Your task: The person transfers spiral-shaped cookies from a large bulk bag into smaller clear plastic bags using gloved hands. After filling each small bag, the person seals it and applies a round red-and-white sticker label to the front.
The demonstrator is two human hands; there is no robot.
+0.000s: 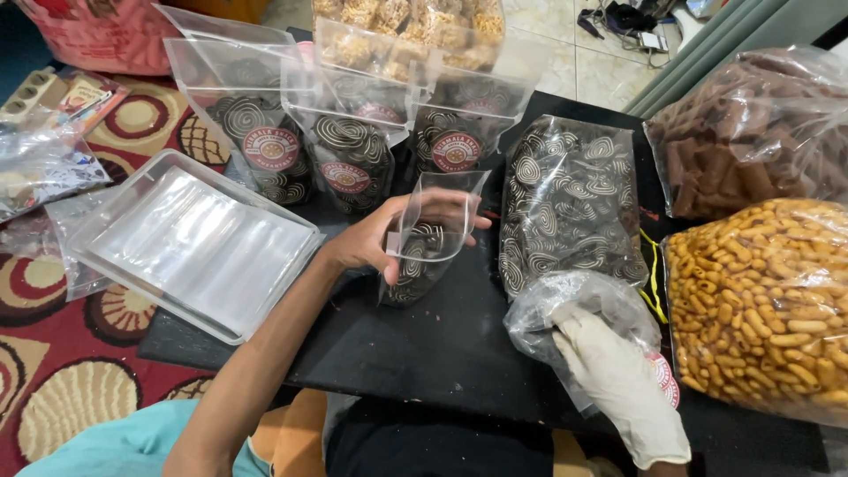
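left hand (375, 240) gripping small clear stand-up pouch (430, 237) of spiral snacks, kept upright | gloved right hand (618, 380) clutching crinkled clear plastic bag (565, 309) at 4 o'clock, best kept close

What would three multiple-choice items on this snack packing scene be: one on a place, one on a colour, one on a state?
1. Where is the clear tray?
A. beside the left hand's pouch
B. on the yellow snack bag
C. in the right hand

2. What colour is the glove on the right hand?
A. black
B. white
C. red

3. The pouch in the left hand is:
A. sealed shut
B. empty
C. open and partly filled

Key: 1 A, the tray lies just past that pouch; 2 B, the glove is plainly white; 3 C, its top gapes above spiral snacks.
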